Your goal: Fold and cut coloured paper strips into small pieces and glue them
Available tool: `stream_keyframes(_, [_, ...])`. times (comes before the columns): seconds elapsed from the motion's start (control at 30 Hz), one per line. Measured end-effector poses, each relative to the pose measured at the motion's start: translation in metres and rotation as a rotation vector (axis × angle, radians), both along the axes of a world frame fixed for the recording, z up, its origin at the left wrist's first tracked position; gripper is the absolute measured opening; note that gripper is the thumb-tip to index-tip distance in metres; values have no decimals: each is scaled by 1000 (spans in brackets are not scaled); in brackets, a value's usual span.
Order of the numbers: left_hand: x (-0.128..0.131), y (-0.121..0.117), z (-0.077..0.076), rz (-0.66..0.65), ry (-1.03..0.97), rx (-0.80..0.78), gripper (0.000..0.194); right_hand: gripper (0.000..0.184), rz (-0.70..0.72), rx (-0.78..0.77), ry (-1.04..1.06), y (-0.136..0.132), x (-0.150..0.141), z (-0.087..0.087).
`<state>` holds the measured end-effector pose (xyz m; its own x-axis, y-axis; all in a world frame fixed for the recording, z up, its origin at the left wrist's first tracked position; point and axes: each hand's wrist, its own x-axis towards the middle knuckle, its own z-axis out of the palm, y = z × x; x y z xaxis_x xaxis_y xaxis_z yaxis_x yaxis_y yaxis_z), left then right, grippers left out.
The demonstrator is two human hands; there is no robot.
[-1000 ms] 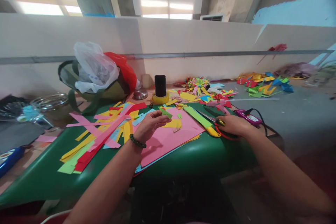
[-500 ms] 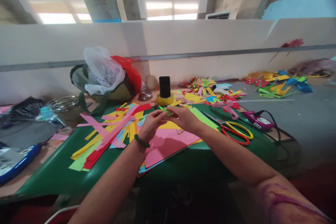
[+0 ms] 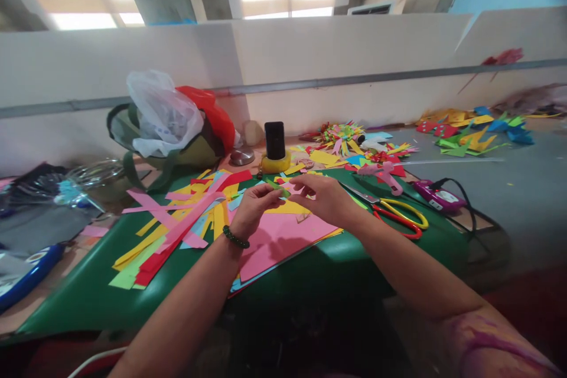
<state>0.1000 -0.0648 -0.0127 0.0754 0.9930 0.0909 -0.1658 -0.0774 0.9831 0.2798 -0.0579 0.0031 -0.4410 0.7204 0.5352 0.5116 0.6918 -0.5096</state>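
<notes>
A small folded piece of green paper (image 3: pixel 280 189) is held up over the paper sheets. My left hand (image 3: pixel 252 208), with a dark green bead bracelet (image 3: pixel 235 237) on its wrist, pinches it from the left between thumb and fingers. On the other side my right hand (image 3: pixel 330 198) has its curved thumb and fingertips at the paper's right end; part of this contact is too small to make out. Beneath both hands lies a stack of coloured sheets with a pink sheet (image 3: pixel 270 242) on top.
Coloured paper strips (image 3: pixel 177 230) lie on the green mat (image 3: pixel 80 301) at left. To the right are scissors (image 3: pixel 398 215), a pink glue gun (image 3: pixel 387 174) and a purple power box (image 3: pixel 438 196). A phone (image 3: pixel 274 140) stands behind, beside a bag (image 3: pixel 186 150).
My right hand's fingers have spread more and shifted slightly at the green paper, which has turned a little. My left hand keeps its pinch. The camera view has shifted slightly.
</notes>
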Motion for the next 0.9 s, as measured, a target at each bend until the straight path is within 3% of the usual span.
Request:
stream_keyframes(0.17, [2,-3,0,-72,10,59,30,25,100,-194,198,4,-4,-10])
stream_keyframes(0.37, [1,-2,-4,-170,-127,-24,55,29,317,-400,515,19,-10,-25])
stream_keyframes(0.53, [3,-1,-3,-109,-13,17,48,29,423,-492,556,23,-7,-29])
stream_keyframes(0.67, [4,-1,-3,-78,-62,22,56,34,441,-525,612,28,-6,-35])
stream_keyframes(0.9, [2,0,-7,-96,-28,60,48,39,484,-612,657,32,-5,-38])
